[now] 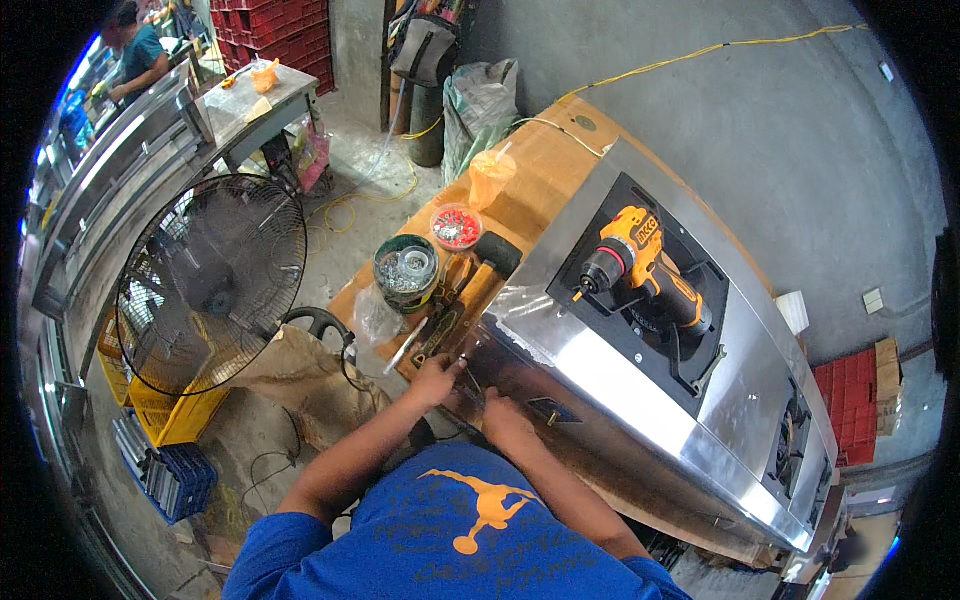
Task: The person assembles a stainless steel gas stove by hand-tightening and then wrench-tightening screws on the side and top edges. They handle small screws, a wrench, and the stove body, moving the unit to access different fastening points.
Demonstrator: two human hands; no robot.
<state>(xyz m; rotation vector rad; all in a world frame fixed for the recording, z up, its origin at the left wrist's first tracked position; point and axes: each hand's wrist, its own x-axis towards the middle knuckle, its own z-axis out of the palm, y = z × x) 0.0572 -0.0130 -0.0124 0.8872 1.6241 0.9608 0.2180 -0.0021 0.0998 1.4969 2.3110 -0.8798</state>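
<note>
At the near left corner of a stainless steel gas stove [612, 385], both my hands are close together. My left hand [437, 380] has its fingers pinched by the stove's front edge. Just right of it, my right hand [508, 422] is closed, and a thin metal piece shows between the two; which hand grips it is too small to tell. Beside my right hand, a brass-coloured fitting [551, 417] pokes out of an opening in the front panel. An orange and black cordless drill [640, 265] lies over the stove's far burner, with a wrench [711, 370] near it.
A black-headed mallet [497, 253], a jar of small metal parts [405, 270], a tub of red and silver bits [457, 227] and an orange drink bag [491, 178] are on the wooden table [550, 150]. A black fan [212, 285] stands left. Another person [140, 55] sits far left.
</note>
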